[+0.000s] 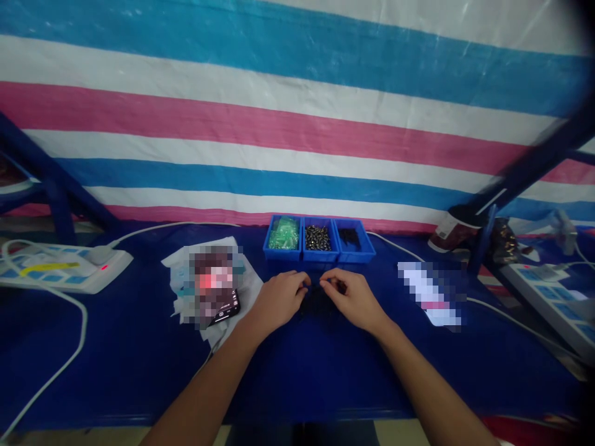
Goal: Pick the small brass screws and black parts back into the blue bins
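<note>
Both hands are over the middle of the blue table, close together but apart. My left hand (284,298) has its fingers curled and pressed together; what they hold, if anything, is too small to tell. Thumb and index finger of my right hand (352,297) are pinched, with the other fingers curled under, and their contents cannot be made out. Between and below the hands lies a dark pile of small black pieces (320,305). Just beyond stand three joined blue bins: one with green pieces (284,234), one with shiny metal pieces (317,238), one with black pieces (348,236).
A lit phone (227,308) lies on crumpled white wrapping (251,286) at left. White power strips (100,272) with cables stand at both sides. A pale blurred item (430,294) and a dark cup (449,230) are at right. Striped sheeting (288,130) hangs behind.
</note>
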A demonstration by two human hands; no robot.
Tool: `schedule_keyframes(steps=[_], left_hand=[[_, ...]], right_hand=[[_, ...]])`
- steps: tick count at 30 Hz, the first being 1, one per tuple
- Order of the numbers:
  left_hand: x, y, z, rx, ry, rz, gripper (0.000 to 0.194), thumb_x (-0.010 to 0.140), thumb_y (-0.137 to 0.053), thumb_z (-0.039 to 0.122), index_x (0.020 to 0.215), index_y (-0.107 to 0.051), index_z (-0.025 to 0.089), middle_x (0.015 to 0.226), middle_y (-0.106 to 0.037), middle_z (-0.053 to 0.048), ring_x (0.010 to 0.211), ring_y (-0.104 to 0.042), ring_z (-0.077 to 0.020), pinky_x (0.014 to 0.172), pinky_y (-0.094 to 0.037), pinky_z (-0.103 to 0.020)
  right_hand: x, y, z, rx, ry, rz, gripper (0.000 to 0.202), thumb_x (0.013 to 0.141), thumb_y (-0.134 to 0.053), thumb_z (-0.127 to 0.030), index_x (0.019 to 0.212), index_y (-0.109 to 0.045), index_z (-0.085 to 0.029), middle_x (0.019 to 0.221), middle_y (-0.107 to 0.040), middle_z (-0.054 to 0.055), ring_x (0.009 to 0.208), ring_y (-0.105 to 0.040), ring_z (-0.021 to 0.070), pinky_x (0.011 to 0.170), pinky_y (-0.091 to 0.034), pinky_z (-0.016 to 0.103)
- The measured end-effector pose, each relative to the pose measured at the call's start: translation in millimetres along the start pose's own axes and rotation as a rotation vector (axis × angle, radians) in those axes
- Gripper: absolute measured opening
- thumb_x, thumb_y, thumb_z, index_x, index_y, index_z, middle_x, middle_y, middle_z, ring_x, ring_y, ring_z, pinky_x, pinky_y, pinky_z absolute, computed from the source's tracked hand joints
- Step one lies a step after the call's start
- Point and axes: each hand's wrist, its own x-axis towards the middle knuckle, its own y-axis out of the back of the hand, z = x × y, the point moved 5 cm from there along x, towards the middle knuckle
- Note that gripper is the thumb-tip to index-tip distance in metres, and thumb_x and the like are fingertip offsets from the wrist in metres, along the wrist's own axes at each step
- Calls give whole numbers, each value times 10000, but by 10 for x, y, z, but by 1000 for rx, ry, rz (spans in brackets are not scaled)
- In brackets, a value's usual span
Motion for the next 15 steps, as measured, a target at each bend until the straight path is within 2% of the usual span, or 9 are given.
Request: schedule_keyframes(steps=[4,6,12,15], left_hand=[[18,28,14,-47,-30,22,151,900,-520,198,979,-639,250,940,-672,-12,864,-637,-194,760,-446,-305],[23,75,28,-84,-35,70,142,905,-522,200,967,-642,243,912,-670,-7,849,-633,-184,756,-448,-300],[26,240,99,-276,-41,288,116,897,-535,201,942,-642,206,896,-685,-12,831,-639,-164,789,-483,-303],[17,267,137,-390,-22,353,89,866,-576,201,913,-651,194,863,-694,-6,782,-645,-147,782,-509,-294]], right_hand=[[0,91,27,-8,-16,97,141,888,-562,-272,894,-685,-204,598,-537,-36,536,-483,122,544,-352,254],[-8,98,25,-8,-22,107,145,894,-557,-277,893,-684,-207,606,-540,-32,542,-490,128,547,-357,259],[-38,-31,-112,-7,72,8,160,874,-614,-350,941,-684,-223,715,-595,0,660,-552,160,604,-403,276],[-54,-77,-162,-21,122,-14,147,866,-631,-354,914,-674,-222,734,-596,5,703,-555,170,652,-415,291]])
